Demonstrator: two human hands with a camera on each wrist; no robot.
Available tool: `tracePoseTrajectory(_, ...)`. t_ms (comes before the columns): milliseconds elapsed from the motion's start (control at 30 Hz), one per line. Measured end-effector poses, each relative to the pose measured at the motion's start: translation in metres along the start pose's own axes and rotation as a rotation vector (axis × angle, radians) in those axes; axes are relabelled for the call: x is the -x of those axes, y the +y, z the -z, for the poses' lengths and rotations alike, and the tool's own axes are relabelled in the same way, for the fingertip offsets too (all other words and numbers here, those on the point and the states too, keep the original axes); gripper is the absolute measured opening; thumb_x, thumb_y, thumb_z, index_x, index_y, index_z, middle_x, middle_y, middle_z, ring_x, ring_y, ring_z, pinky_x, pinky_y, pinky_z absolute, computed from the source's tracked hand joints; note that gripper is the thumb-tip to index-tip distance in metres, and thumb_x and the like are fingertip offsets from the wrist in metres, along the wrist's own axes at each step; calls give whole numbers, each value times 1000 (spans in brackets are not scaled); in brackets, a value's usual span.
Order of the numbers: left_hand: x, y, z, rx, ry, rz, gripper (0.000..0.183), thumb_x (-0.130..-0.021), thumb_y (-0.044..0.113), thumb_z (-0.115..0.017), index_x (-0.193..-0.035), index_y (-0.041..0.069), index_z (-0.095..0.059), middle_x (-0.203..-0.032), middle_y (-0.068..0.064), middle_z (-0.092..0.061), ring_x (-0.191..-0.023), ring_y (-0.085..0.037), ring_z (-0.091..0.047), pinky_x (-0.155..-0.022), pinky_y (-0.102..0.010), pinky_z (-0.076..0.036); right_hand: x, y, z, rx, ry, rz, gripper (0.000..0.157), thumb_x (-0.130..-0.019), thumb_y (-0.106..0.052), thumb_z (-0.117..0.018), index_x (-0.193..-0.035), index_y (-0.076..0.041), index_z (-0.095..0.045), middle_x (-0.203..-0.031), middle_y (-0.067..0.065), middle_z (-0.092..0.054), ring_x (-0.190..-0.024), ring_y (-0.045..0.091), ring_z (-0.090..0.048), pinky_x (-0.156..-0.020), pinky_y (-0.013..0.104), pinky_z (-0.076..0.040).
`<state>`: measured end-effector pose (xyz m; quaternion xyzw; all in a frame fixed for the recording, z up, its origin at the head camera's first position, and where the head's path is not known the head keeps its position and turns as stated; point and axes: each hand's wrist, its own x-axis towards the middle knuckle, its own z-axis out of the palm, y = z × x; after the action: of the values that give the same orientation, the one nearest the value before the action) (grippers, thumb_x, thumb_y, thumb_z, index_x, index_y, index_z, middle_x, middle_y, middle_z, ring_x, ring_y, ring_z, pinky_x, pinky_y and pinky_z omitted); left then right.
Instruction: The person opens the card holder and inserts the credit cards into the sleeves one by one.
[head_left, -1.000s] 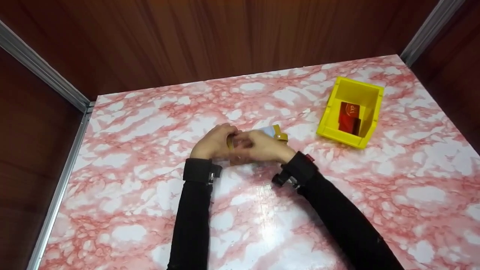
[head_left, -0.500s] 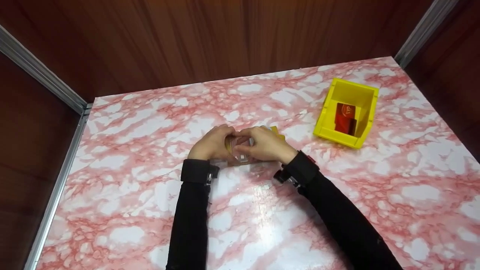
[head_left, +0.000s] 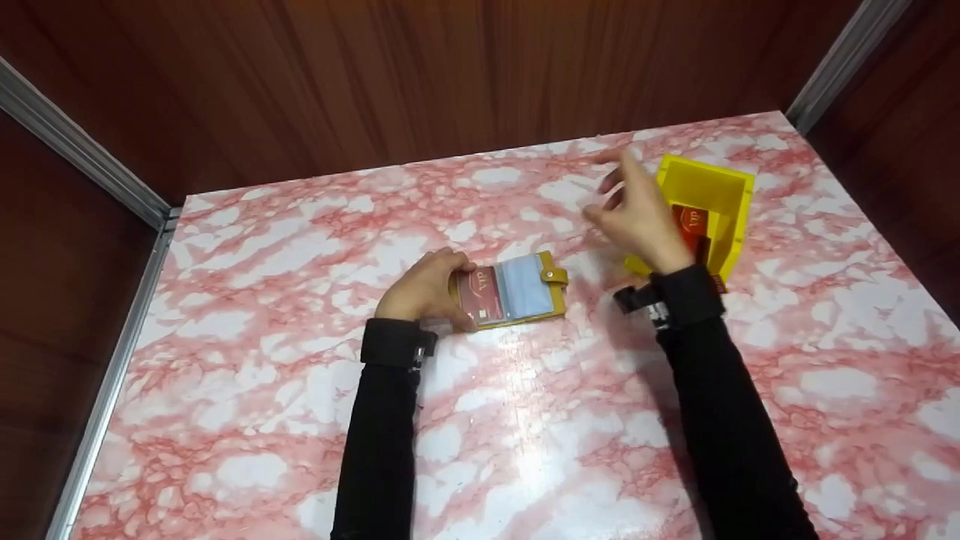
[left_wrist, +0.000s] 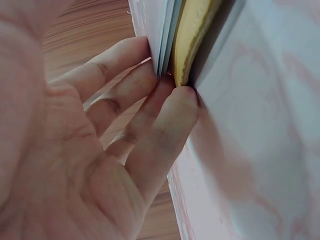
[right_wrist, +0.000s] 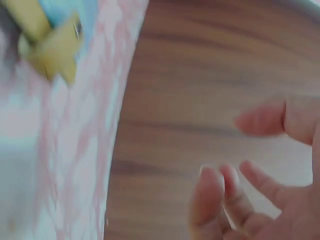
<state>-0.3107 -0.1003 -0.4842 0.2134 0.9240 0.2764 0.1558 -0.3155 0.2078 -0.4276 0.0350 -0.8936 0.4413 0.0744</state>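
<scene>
A yellow card holder (head_left: 559,300) lies opened out on the table, its clear sleeves showing and a strap with a snap on its right side. Under the left sleeve sits a red VIP card (head_left: 481,291). My left hand (head_left: 425,289) grips the holder's left end, thumb at the near edge and fingers at the far edge; the left wrist view has the fingertips against the sleeve pages (left_wrist: 162,40) and the yellow cover (left_wrist: 192,35). Raised beside the yellow bin (head_left: 739,217), my right hand (head_left: 637,210) has its fingers spread and loosely bent, holding nothing.
Inside the bin are red cards (head_left: 690,221), partly covered by the right hand and wrist. Dark wood-grain panels (head_left: 450,82) close off the back and both sides of the marbled table (head_left: 262,390).
My right hand has left the card holder and moved right and up to the bin, uncovering the red card and the sleeves. The left hand stays where it was.
</scene>
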Motion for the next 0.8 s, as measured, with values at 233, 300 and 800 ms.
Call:
tracePoseTrajectory(233, 2, 1, 1, 13, 0, 1, 82, -59, 16, -101, -132, 10, -65, -131, -5, -59, -131, -25, -50, -116, -38, -41, -9, 41, 34, 141, 238, -258, 56, -97, -25, -64, -145, -9, -40, -132, 18, -49, -117, 31, -50, -98, 42, -44)
tracePoseTrajectory(300, 2, 1, 1, 20, -2, 0, 81, -59, 16, -101, -132, 10, -65, -131, -5, -59, -131, -25, -50, -116, -39, -41, -12, 55, 37, 207, 222, -347, 57, -99, -30, -60, -146, -6, -37, -142, 23, -45, -126, 36, -46, -107, 49, -41)
tracePoseTrajectory(800, 1, -1, 0, 25, -5, 7, 82, -59, 17, -101, -132, 12, -65, -130, -5, -59, -130, -25, -50, -116, -38, -41, -8, 90, 28, 492, -158, -311, 79, -91, -22, -68, -153, 9, -30, -146, 46, -27, -120, 67, -40, -104, 73, -37)
